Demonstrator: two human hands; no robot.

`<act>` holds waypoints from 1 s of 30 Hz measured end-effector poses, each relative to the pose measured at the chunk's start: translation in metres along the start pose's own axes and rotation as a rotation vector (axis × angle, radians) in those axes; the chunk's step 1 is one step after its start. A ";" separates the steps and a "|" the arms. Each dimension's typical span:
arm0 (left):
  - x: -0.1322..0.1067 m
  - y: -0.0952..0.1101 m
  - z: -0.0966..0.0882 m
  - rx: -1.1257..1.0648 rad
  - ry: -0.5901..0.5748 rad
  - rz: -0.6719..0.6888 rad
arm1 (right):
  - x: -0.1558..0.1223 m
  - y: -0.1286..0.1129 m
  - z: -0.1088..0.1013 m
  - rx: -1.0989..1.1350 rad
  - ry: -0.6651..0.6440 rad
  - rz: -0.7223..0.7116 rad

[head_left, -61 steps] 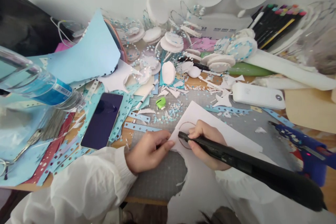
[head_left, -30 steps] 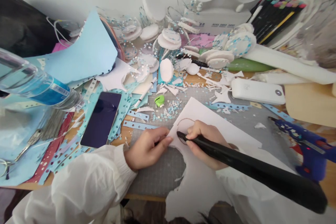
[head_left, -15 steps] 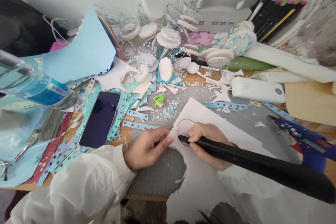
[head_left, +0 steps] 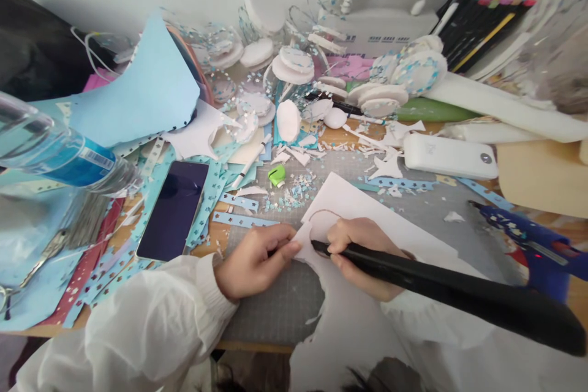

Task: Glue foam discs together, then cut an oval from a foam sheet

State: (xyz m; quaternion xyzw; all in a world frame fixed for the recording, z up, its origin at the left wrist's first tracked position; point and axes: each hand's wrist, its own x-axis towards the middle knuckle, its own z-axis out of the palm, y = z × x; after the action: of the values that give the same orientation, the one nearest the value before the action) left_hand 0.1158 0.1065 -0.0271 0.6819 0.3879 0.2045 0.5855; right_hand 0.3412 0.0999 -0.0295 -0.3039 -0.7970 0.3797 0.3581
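Note:
A white foam-like sheet (head_left: 367,208) lies across the grey cutting mat, its lower edge ragged. My left hand (head_left: 257,260) is closed at the sheet's left edge, pinching it between thumb and fingers. In my right hand (head_left: 365,251) is a long black pen-shaped tool (head_left: 441,282), gripped near its tip with the thick end stretching to the lower right. The tool's tip touches the sheet just right of my left fingers. Above the tip runs a thin brownish curved line, part of a round outline; my right hand hides the rest of it.
Paper scraps surround a green sharpener-like item (head_left: 276,176) on the cutting mat (head_left: 271,312). At left are a phone (head_left: 173,211), water bottle (head_left: 68,150) and scissors (head_left: 43,263); at right, a white power bank (head_left: 450,156) and blue glue gun (head_left: 542,245). White discs (head_left: 294,64) stand behind.
Both hands and the tool keep nearly the same place on the sheet. The whole view has shifted very slightly.

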 end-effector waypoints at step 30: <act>-0.001 -0.003 0.001 0.039 0.017 0.007 | -0.002 0.008 0.001 0.204 0.021 0.022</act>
State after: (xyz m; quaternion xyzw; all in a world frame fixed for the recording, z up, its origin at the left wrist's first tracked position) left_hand 0.1152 0.1049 -0.0300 0.6927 0.3942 0.2048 0.5682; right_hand 0.3429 0.1020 -0.0375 -0.2784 -0.7471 0.4596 0.3913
